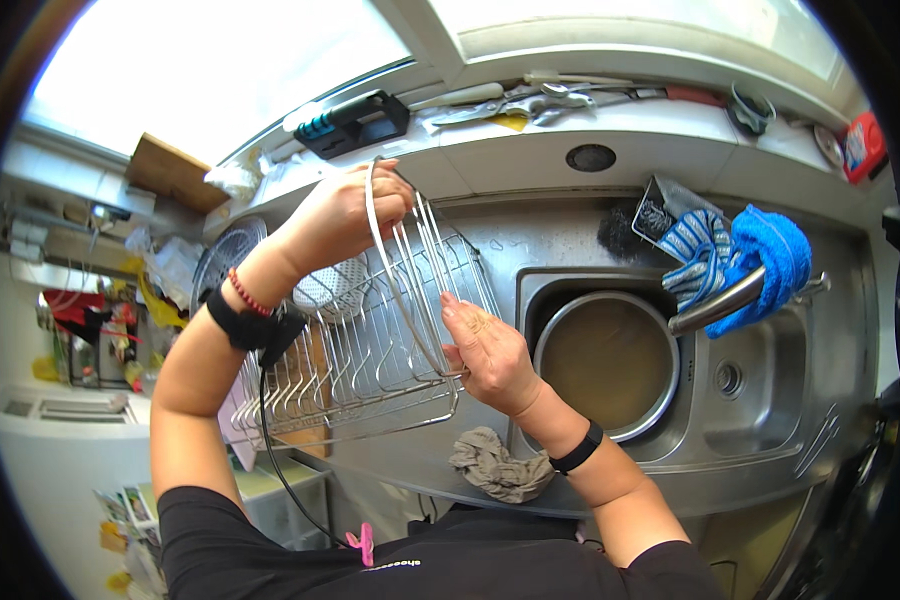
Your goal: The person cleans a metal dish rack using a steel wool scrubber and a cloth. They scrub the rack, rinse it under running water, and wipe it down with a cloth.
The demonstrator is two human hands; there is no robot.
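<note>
A metal wire dish rack (399, 300) with a row of curved dividers is tilted over the left part of the steel counter. My left hand (371, 201) has its fingers closed round the wires at the rack's far end. Lower down and nearer the sink, my right hand (491, 358) grips the rack's end frame by its near corner. Behind the wires shows a white perforated basket (328, 289), and a brown wooden board (311, 390) is partly hidden below. A crumpled grey-brown cloth (499, 466) lies by the counter's front edge, just below my right hand.
A round metal basin (607, 367) of murky water fills the large sink bowl. The faucet (720, 300) carries a blue towel (769, 262) and a striped glove (694, 251). Scissors (487, 111) and a black knife sharpener (360, 124) lie on the window ledge.
</note>
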